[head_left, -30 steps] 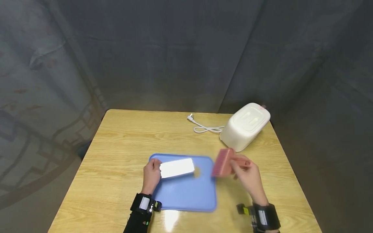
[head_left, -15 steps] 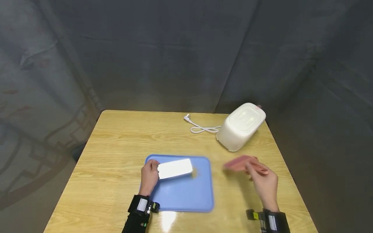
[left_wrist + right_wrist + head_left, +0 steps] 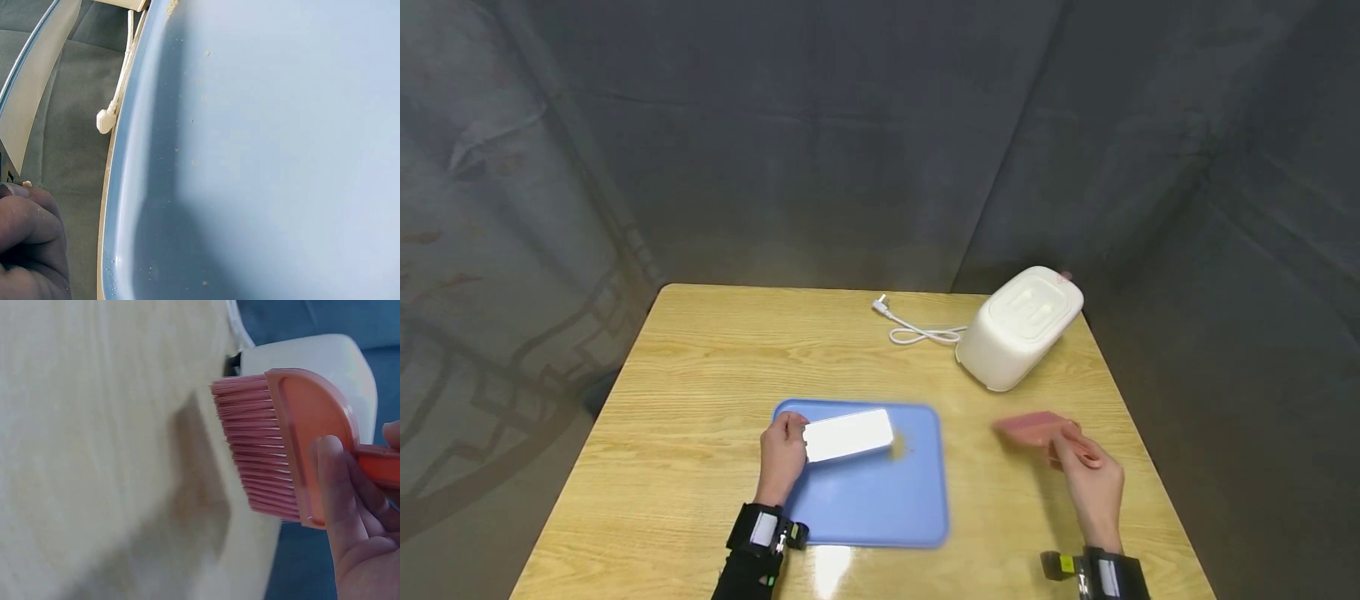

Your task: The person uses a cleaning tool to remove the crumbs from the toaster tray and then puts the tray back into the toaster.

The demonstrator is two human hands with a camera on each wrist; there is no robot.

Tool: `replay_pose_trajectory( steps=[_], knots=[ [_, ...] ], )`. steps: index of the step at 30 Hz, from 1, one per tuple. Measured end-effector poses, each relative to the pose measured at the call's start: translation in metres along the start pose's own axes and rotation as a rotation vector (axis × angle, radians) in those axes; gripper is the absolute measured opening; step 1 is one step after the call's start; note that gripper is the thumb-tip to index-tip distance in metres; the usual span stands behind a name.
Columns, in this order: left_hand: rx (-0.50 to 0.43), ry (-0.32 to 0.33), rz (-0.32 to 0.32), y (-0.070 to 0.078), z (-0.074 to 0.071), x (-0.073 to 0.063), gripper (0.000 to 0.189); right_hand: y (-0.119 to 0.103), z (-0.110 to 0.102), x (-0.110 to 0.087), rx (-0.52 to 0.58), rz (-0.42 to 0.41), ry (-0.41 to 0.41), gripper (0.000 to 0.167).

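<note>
My left hand [image 3: 781,458] pinches one end of a flat white crumb tray [image 3: 850,435]. It is held tilted above the left part of a blue tray [image 3: 872,512]. A small patch of tan crumbs [image 3: 900,447] lies on the blue surface near the crumb tray's far end, and fine specks show in the left wrist view. Off to the right, my right hand [image 3: 1093,496] grips a pink hand brush [image 3: 312,419] by its handle, the thumb against the brush head. Its bristles [image 3: 256,444] point left, over the bare wood beside the blue tray.
A cream toaster [image 3: 1018,329] stands at the back right of the wooden table [image 3: 715,358]. Its white cord and plug [image 3: 882,306] lie bundled to its left. A dark cloth [image 3: 820,167] hangs behind the table and along both sides.
My right hand has moved right, away from the blue tray, and the brush has turned from bristles down-left to nearly flat. My left hand keeps the crumb tray almost where it was.
</note>
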State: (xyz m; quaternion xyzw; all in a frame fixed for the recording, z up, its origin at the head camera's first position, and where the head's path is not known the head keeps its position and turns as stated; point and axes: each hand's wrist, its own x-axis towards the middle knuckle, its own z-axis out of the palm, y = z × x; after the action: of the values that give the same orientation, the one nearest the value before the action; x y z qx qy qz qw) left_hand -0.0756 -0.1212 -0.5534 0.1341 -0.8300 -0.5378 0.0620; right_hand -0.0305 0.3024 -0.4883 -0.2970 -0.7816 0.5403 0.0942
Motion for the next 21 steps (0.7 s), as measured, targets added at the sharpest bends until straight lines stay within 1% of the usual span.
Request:
replay_pose_trajectory(
  steps=[2, 5, 9, 12, 16, 18, 21],
  knots=[
    [0.001, 0.003, -0.003, 0.0, 0.001, 0.0, 0.031, 0.007, -0.001, 0.0, 0.009, 0.013, -0.011, 0.046],
    [0.001, 0.008, -0.001, 0.001, 0.0, -0.001, 0.03, 0.016, -0.001, -0.001, 0.079, 0.032, -0.021, 0.049],
    [-0.009, 0.012, 0.0, 0.002, 0.0, -0.001, 0.03, 0.023, -0.002, -0.002, 0.059, 0.046, 0.006, 0.051],
    [-0.016, 0.007, -0.003, 0.002, -0.001, -0.001, 0.029, 0.026, -0.003, -0.004, -0.005, 0.06, 0.041, 0.051],
    [-0.016, -0.002, -0.005, 0.002, -0.001, -0.001, 0.03, 0.027, -0.007, -0.005, -0.055, 0.072, 0.067, 0.054],
    [-0.015, -0.003, -0.006, 0.001, 0.0, 0.0, 0.03, 0.026, -0.009, -0.006, -0.124, 0.045, 0.074, 0.055],
    [-0.016, -0.002, -0.009, 0.001, -0.001, 0.0, 0.031, 0.027, -0.01, -0.007, -0.294, -0.061, 0.076, 0.048]
  ],
)
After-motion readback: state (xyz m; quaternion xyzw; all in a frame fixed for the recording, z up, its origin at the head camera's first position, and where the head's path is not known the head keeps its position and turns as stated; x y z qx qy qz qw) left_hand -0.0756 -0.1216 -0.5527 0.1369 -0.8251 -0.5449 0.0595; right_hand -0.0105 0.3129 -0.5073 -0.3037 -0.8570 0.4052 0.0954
